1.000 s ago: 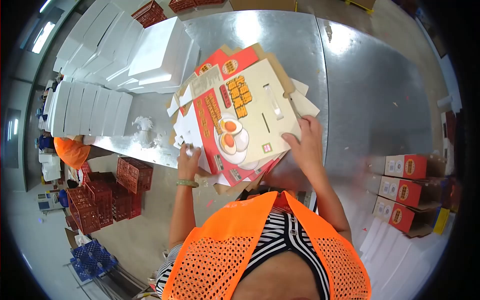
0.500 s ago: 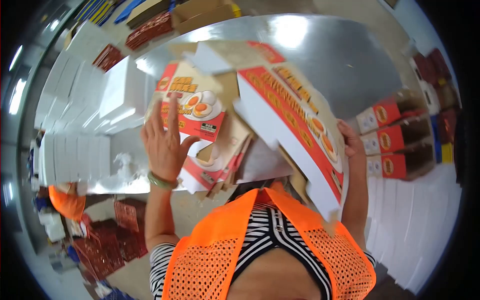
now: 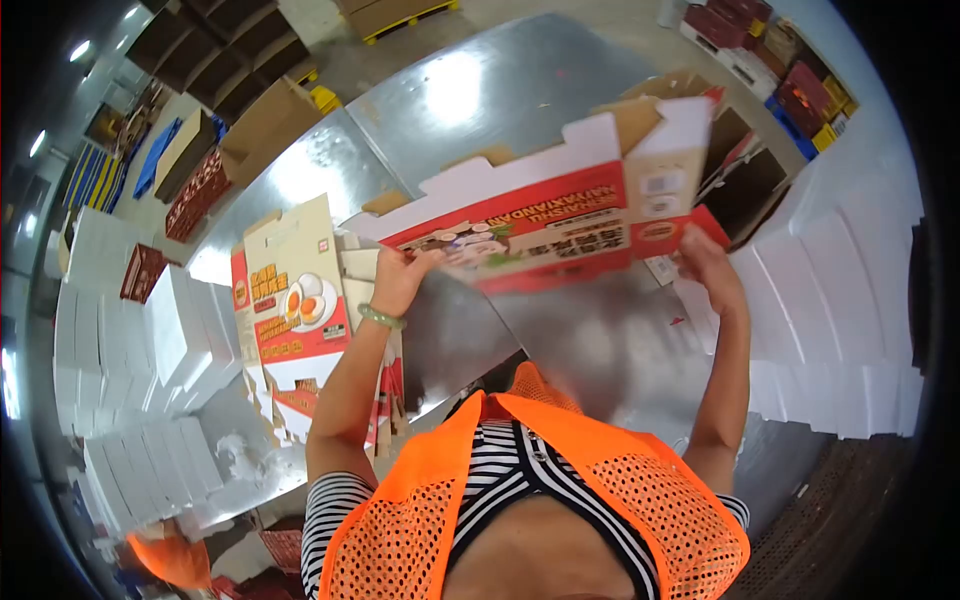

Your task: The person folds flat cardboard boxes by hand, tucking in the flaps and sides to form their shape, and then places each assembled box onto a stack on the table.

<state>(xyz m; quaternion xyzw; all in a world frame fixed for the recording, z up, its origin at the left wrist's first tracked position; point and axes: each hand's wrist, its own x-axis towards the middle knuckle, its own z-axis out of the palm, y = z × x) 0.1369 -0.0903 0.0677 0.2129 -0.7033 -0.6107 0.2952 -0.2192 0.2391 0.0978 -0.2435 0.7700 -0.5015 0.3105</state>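
Observation:
A red and tan printed cardboard carton (image 3: 545,225), partly unfolded with white inner flaps, is held up over the metal table (image 3: 470,340). My left hand (image 3: 402,278), with a green bangle at the wrist, pinches the carton's lower left edge. At the other end, my right hand (image 3: 710,262) has its fingers closed at the red end flap; they are somewhat blurred. To the left of my left forearm lies a pile of flat cartons (image 3: 290,290), the top one printed with halved eggs on a plate.
White foam boxes (image 3: 180,330) are stacked along the left, and more white boxes (image 3: 830,270) stand at the right. Open brown cartons (image 3: 745,180) sit beyond my right hand. Another person in an orange vest (image 3: 170,555) is at lower left.
The carton has swung from a steep tilt to nearly level across my front. My left hand, spread over the pile before, now grips its left edge. The view has turned.

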